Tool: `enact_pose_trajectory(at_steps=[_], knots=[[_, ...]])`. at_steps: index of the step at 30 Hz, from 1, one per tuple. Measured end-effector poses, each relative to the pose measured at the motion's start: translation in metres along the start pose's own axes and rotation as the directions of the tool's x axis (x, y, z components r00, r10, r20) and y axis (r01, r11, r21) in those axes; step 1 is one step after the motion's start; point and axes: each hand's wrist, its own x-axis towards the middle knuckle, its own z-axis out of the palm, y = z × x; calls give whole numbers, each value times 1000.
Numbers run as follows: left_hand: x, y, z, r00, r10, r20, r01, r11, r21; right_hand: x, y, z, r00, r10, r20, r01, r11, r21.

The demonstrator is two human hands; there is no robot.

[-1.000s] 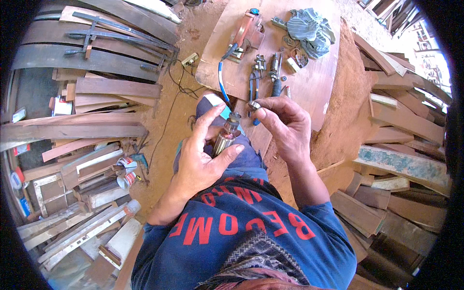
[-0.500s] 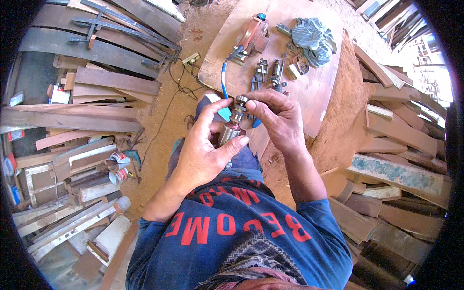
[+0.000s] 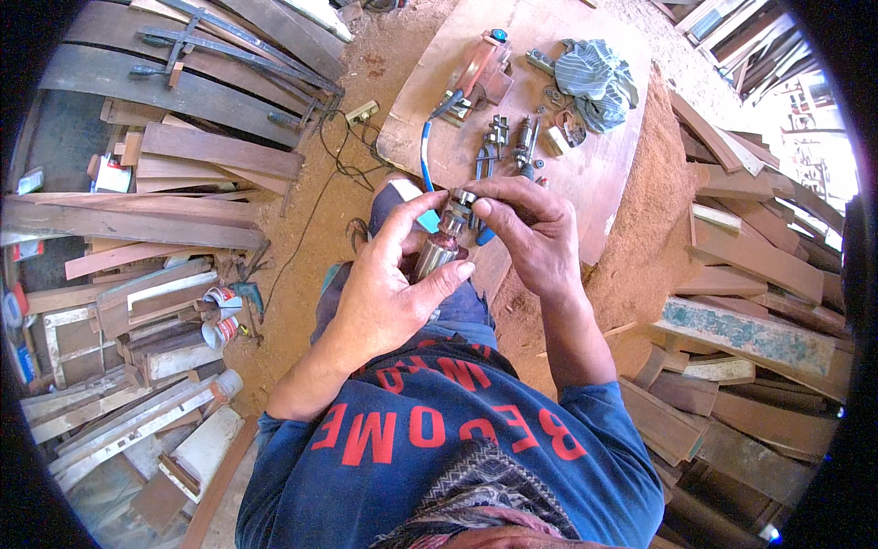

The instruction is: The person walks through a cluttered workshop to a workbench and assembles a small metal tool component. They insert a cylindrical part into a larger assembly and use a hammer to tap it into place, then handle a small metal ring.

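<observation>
The left hand [image 3: 384,293] has its fingers curled around a motor armature [image 3: 437,252]: the thumb lies across the steel body low down, the index finger arches over the top toward the reddish copper winding. The armature stands nearly upright, tilted a little away from the person, held in the air above the knees and just short of the near edge of the board [image 3: 585,174]. The right hand [image 3: 526,233] pinches the armature's upper end, thumb and forefinger narrowed on a small metal part at the shaft tip; what that part is cannot be told. The two hands touch at the fingertips.

Behind the hands, the board lies on sawdust-covered ground. Near its middle rest two dark metal tools [image 3: 508,146] side by side, with a blue cable [image 3: 425,151] curving off the board's left edge toward the hands. At the far left part of the board sits a reddish power-tool housing [image 3: 480,73]. A grey-green rag [image 3: 599,78] is bunched at the far right part, small metal pieces just beside it.

Left of the person, planks [image 3: 155,210] are stacked on the ground, with two cans [image 3: 219,316] near them. More planks are piled to the right.
</observation>
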Motion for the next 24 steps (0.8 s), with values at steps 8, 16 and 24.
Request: enact_pose_trajectory(at_steps=[8, 16, 24], knots=[[10, -16, 0, 985, 172, -15, -165, 962, 218, -3, 1, -6, 943, -332, 36, 334, 941, -63], [29, -31, 1, 986, 162, 32, -165, 963, 212, -12, 0, -8, 946, -323, -19, 315, 934, -167], [45, -40, 6, 975, 213, 58, -221, 951, 215, -8, 3, -15, 939, -343, -32, 329, 919, -217]])
